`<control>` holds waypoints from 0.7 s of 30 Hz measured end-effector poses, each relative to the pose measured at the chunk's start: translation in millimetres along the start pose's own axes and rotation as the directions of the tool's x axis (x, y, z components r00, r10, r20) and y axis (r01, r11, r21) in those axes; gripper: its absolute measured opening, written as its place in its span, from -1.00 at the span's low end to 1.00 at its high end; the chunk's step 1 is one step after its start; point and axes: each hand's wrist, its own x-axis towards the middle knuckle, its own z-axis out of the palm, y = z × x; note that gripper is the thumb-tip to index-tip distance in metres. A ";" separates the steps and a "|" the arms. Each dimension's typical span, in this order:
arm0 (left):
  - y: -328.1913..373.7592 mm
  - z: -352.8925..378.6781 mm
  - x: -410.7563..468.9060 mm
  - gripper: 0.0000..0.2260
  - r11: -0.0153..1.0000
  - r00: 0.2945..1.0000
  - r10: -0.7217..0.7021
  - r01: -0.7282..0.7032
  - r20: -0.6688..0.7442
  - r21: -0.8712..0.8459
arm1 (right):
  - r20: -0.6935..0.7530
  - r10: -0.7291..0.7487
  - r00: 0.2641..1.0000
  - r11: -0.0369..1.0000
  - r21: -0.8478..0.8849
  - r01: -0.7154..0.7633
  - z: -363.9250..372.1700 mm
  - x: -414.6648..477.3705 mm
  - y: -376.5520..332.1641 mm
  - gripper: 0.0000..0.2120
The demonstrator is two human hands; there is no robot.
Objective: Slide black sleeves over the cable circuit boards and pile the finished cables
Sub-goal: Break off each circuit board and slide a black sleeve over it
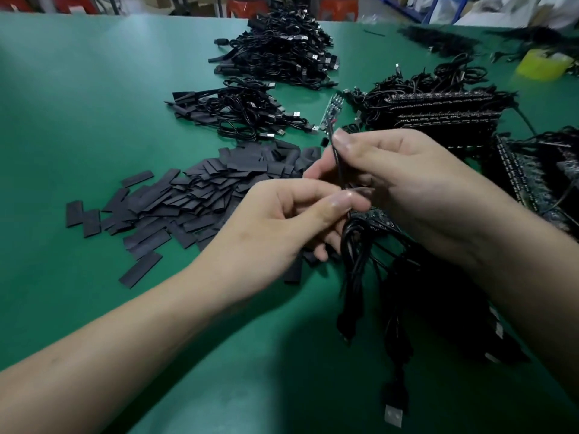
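Note:
My right hand point(404, 180) pinches a thin black cable point(337, 164) just below its bare circuit board point(332, 111), which sticks up and away from me. My left hand point(282, 227) pinches the same cable lower down, where its coiled bundle point(354, 264) hangs toward the table. A loose heap of flat black sleeves point(194, 198) lies to the left of my hands. Beyond it sits a small pile of sleeved cables point(238, 111), and a bigger pile point(282, 48) lies farther back.
Stacks of unsleeved boards with cables point(438, 111) fill the right side, with more at the right edge point(539, 177) and under my right forearm. A yellow tape roll point(542, 64) sits far right. The green table point(78, 104) spreads to the left.

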 end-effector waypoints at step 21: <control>-5.9 -31.5 -22.9 -0.74 0.070 0.992 0.114 -0.055 0.047 0.996 | 0.047 -0.215 0.975 0.355 -0.927 0.123 -7.0 -11.7 18.0 -0.70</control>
